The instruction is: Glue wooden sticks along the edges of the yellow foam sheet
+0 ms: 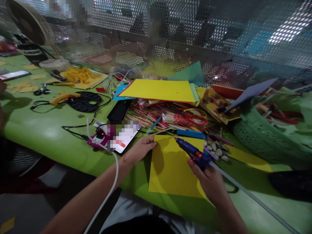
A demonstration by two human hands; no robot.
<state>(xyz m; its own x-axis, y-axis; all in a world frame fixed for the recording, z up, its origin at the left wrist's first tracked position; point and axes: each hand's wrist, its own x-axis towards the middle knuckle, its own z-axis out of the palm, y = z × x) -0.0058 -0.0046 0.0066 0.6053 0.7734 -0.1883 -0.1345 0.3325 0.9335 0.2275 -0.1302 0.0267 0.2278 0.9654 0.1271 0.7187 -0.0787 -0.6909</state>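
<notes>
A yellow sheet of paper [170, 169] lies on the green table [48, 130] in front of me. My left hand [140, 149] rests on the sheet's upper left corner, fingers closed on its edge. My right hand [209, 180] is wrapped round a blue glue gun [192, 152], whose nozzle points at the sheet's top edge. The gun's cable runs off to the lower right.
A phone [124, 135] lies left of my left hand, by a white cable [107, 191]. Behind are stacked coloured sheets [158, 90], sticks, red scissors [195, 119], pebbles [216, 151], a green basket [265, 138]. A yellow glue gun [63, 96] and fan [29, 22] stand far left.
</notes>
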